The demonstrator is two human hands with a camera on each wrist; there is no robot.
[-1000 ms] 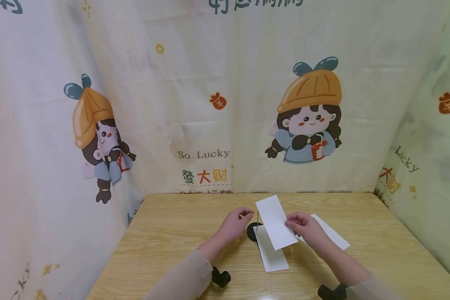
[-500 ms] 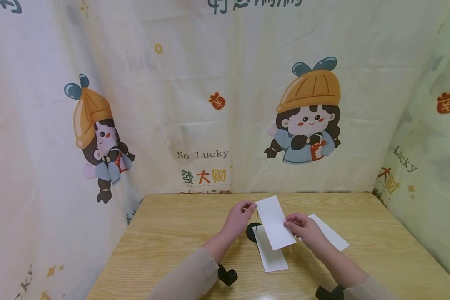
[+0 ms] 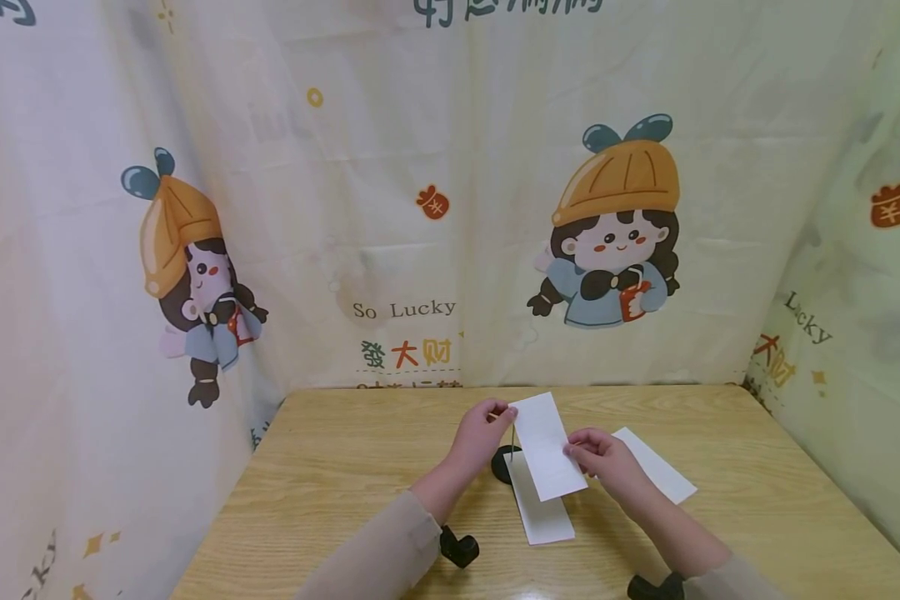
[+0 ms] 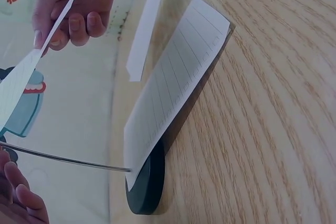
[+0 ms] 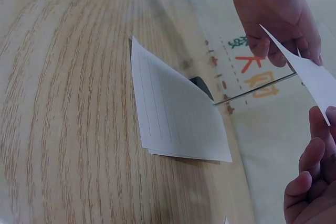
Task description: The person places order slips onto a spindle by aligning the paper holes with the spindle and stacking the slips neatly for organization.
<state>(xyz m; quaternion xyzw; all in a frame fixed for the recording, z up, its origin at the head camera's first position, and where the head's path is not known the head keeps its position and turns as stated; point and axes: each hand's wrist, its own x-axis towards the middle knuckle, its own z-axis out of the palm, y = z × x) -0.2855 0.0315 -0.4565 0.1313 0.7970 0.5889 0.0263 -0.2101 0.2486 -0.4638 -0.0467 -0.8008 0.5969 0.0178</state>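
Paper slip (image 3: pixel 546 450) raised, edges in left hand (image 3: pixel 480 437), right hand (image 3: pixel 609 461); spike (image 4: pixel 68 158) contact unclear.

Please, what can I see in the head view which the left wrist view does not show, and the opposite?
Only the head view shows the sleeves and the "So Lucky" lettering. Only the left wrist view shows ruled lines on the lower paper. Both show the left hand, right hand, raised paper, lower paper, loose paper, black base and thin rod.
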